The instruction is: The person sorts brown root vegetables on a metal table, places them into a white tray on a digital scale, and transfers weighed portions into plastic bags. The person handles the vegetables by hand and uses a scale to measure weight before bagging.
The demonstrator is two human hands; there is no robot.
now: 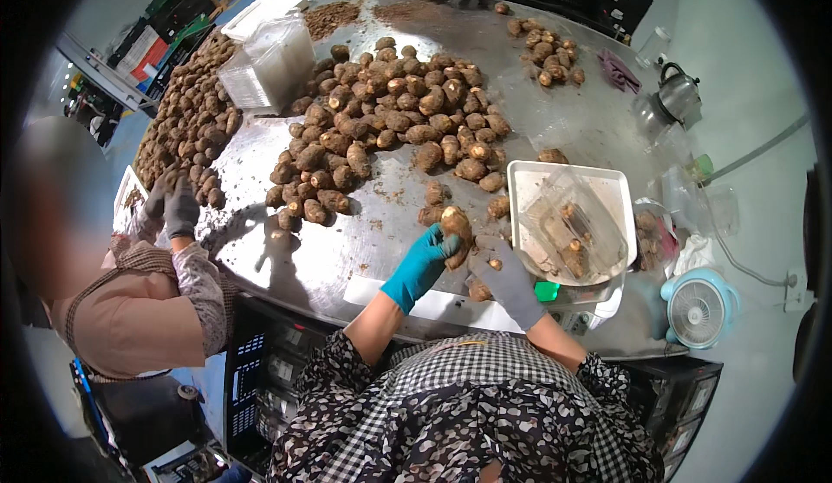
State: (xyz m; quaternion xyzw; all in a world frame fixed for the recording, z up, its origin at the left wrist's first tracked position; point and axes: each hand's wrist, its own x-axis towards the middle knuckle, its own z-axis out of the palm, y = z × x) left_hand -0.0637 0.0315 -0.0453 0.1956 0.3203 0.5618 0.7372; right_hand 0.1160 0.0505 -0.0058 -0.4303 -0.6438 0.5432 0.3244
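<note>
My left hand [419, 268], in a teal glove, grips a brown taro [456, 227] upright over the table's near edge. Its skin looks scraped pale in places. Close beside it my right hand [507, 279], in a grey glove, is closed, and the end of a small taro [495, 265] shows at its fingers. Below that hand another taro [478, 290] lies on the table, partly covered. To the right, a white tray [626, 214] sits on a scale [579, 318]; a clear plastic box [579, 214] with several taros in or under it rests in the tray.
A big taro heap [390, 106] covers the middle of the metal table [390, 193]. Stacked clear boxes [269, 67] stand behind it. At left a co-worker's gloved hands [178, 206] handle another heap [186, 128]. A kettle [679, 93] and a blue fan [698, 308] are at right.
</note>
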